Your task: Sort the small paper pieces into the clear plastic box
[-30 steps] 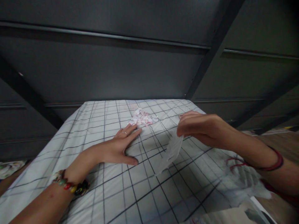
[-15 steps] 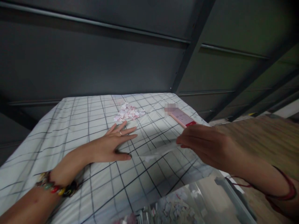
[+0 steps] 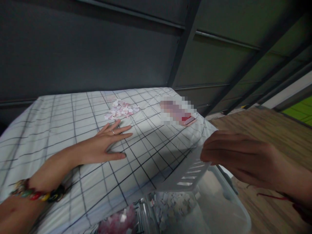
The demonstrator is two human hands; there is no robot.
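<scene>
My left hand point(image 3: 107, 141) lies palm down on a white checked cloth point(image 3: 151, 143), its fingers spread and holding nothing. Just beyond its fingertips is a pile of small white and pink paper scraps point(image 3: 120, 109). Closed in a pinch, my right hand point(image 3: 239, 156) grips the upper end of a thin white slotted plastic piece point(image 3: 180, 175). That piece tilts down over a clear plastic box point(image 3: 245, 213) at the near edge. Inside the box are many pale paper bits point(image 3: 177, 206); the slotted piece covers some of the view.
A pink phone point(image 3: 175, 110), partly blurred out, lies at the far right of the cloth. Pink and white scraps point(image 3: 119, 221) sit at the near edge, left of the box. Dark panels point(image 3: 85, 52) stand behind the table, with wood floor point(image 3: 243, 126) at right.
My right hand has moved right and nearer, bringing the slotted piece from over the cloth to over the box. My left hand stays spread on the cloth. The view has shifted right.
</scene>
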